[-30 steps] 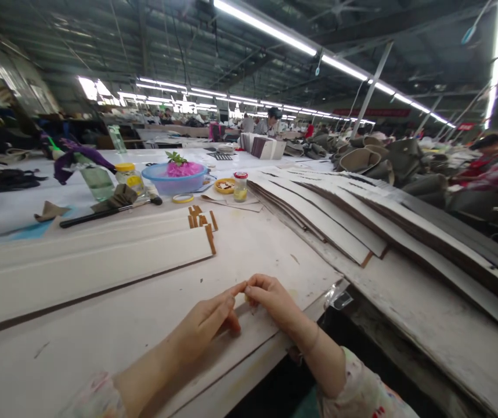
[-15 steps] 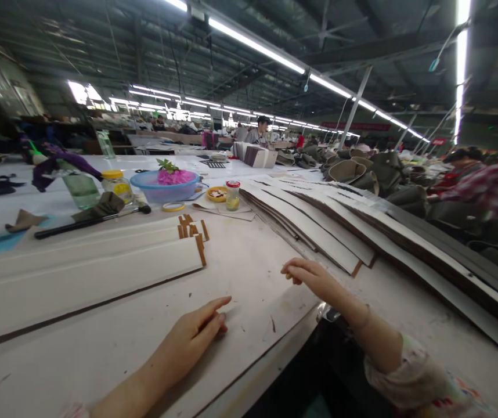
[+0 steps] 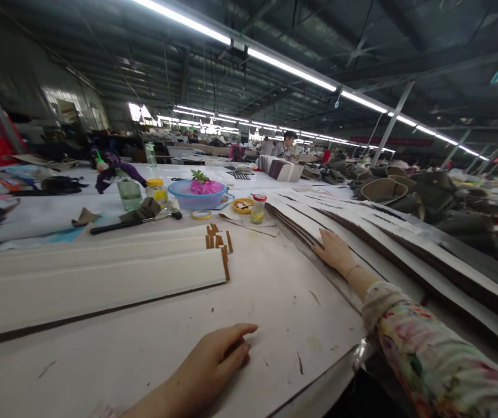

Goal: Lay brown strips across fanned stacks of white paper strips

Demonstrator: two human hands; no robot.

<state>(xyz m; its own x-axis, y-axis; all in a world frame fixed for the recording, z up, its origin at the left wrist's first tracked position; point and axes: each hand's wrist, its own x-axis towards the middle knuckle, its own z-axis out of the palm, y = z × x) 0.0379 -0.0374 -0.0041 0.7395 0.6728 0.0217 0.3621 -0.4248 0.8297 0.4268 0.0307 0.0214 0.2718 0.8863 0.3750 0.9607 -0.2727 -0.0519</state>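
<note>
My left hand (image 3: 220, 357) rests on the white worktable (image 3: 275, 290) near its front edge, fingers loosely curled with the forefinger out, nothing in it. My right hand (image 3: 334, 249) reaches out to the right and lies flat, palm down, on the nearest of several long white-faced strips (image 3: 362, 232) fanned out in an overlapping row. My right sleeve has a flowered print. On the left lie stacked long white strips with brown edges (image 3: 101, 278), their brown ends (image 3: 218, 241) pointing to the middle.
A blue bowl with pink stuff (image 3: 197, 194), a yellow-lidded jar (image 3: 157, 190), a small red-capped jar (image 3: 257, 208), a yellow lid (image 3: 242, 205), a tape ring (image 3: 201, 215) and a black brush (image 3: 131, 220) stand behind. Grey bag parts (image 3: 383, 188) are heaped right. A person (image 3: 286, 145) works far back.
My hands have parted. The right hand moved away rightward and forward onto the fanned strips and opened flat. The left hand stayed on the table. The view swung up and left.
</note>
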